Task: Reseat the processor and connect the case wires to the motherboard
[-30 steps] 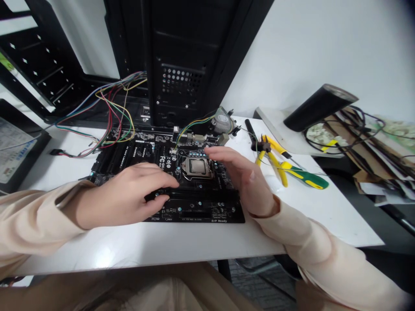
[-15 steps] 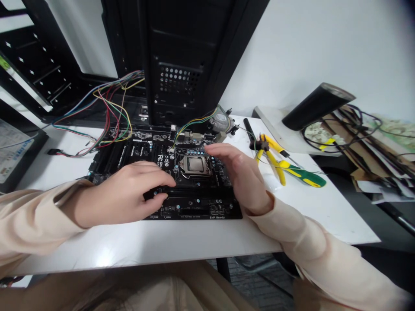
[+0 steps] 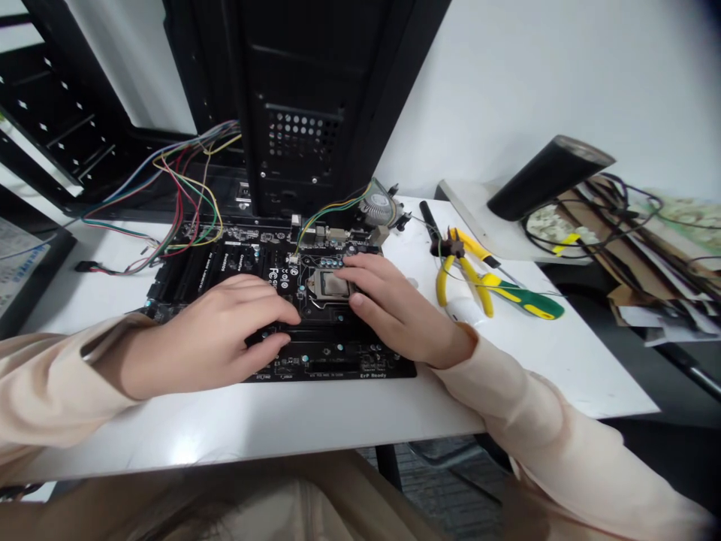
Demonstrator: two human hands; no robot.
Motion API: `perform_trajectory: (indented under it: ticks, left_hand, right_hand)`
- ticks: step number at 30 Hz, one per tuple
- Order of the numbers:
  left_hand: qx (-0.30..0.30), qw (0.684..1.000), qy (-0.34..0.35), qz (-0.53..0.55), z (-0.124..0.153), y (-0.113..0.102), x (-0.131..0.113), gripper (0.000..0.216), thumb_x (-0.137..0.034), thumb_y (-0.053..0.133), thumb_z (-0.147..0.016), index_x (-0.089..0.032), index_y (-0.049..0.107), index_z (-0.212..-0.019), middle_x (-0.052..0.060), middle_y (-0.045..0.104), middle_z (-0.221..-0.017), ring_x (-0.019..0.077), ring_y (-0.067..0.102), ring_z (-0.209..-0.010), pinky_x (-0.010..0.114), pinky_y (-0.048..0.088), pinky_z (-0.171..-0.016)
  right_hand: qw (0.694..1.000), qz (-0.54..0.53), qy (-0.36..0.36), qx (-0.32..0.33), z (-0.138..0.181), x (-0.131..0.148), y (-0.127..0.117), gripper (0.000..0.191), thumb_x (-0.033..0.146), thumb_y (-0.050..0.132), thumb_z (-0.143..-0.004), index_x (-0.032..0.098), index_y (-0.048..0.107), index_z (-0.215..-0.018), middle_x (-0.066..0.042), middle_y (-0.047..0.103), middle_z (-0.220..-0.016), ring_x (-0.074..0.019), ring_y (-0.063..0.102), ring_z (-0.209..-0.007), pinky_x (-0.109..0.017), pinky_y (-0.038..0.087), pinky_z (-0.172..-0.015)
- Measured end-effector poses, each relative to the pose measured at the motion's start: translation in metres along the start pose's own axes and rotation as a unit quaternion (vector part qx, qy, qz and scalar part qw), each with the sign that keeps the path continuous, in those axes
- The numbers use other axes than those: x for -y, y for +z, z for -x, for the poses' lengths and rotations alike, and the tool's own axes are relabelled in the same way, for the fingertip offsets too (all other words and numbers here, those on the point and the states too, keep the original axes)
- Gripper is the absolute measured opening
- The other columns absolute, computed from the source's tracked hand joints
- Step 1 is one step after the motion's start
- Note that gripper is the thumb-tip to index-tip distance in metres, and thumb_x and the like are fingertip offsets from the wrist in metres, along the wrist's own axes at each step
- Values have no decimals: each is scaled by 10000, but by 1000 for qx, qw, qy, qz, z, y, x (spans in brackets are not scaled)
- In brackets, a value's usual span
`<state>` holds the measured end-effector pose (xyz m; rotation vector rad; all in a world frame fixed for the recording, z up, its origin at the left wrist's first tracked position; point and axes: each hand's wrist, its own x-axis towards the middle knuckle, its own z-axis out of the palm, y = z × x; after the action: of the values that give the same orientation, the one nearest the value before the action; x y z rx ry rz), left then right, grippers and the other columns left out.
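The motherboard [image 3: 225, 267] was a black rectangular board lying flat on the white table [image 3: 282, 421], its long front edge parallel to the table's near edge, with small blue-topped parts and white lettering across its face. The processor socket [image 3: 322, 284], square and metal-framed, sat right of the board's centre, partly hidden from view.

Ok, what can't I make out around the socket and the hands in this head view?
All from the head view:
- CPU socket: its right part is covered by the right hand, so what the fingertips touch is hidden.
- Motherboard: the part under the left hand is hidden. Whether that hand pinches anything cannot be told. The small lettering is unreadable.
- Computer case: its top is cut off by the upper edge.
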<state>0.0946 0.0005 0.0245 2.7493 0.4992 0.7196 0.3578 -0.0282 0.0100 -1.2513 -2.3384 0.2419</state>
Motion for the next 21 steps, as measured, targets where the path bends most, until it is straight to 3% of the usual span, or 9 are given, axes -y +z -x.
perform_trajectory:
  ticks: [4,10,21]
  left_hand:
    - [8,1000,-4,0,0,0,-1,91,-155,503,-913,-163,590,-937,25,635,-806,153,596,-764,293,483,-752]
    - [12,1000,-8,18,-1,-1,-1,82,-139,496,-911,-174,569,-895,14,601,-763,145,566,-717,277,464,-707]
    - [17,1000,-3,25,-3,-2,-3,167,-89,454,-899,-182,528,-783,-8,532,-687,130,496,-665,270,435,-705]
  right_hand:
    - [999,23,27,36,3,0,3,609,560,225,-976,171,553,-1311,-165,460,-1454,-301,319,-1425,-570,223,-1180]
    - [997,28,50,49,6,0,1,634,591,243,-959,186,483,-1384,-154,201,-1603,-343,127,-1489,-616,164,-1176]
    - [993,-3,63,104,11,-9,-2,707,664,220,-931,216,399,-1449,-135,93,-1628,-358,42,-1498,-637,123,-1170]
